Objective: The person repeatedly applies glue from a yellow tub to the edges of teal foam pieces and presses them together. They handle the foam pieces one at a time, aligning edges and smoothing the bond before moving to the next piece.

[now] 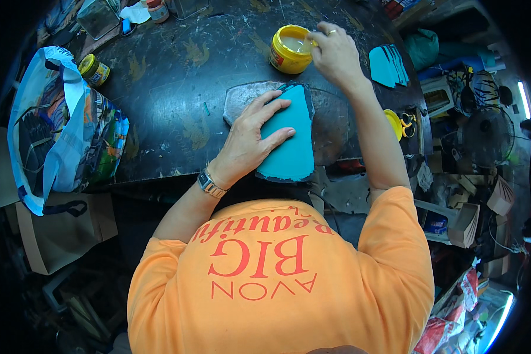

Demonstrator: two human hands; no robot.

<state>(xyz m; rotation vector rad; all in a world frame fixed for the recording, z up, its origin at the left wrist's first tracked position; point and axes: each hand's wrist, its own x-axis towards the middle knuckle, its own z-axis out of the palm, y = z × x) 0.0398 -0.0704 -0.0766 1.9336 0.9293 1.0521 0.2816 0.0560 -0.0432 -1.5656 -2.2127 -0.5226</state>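
My left hand [256,127] lies on a teal, flat sheet piece [295,135], fingers and thumb spread over its left side. Dark, uneven edging shows at the piece's top and bottom ends. Under it is a dark, worn slab [237,101], and the lower end reaches past the table's near edge. At the rim of a yellow jar [284,62] with pale contents, my right hand [334,56] is closed in a pinch. A small yellowish thing shows at its fingertips over the jar's mouth; its kind is unclear.
Several teal pieces [389,65] lie fanned at the table's right. Nearby are a yellow lid [393,124] and yellow-handled scissors [407,123]. On the left stand a stuffed blue-and-white bag [59,130] and a smaller yellow jar [94,71]. A fan [487,133] stands beyond the right side.
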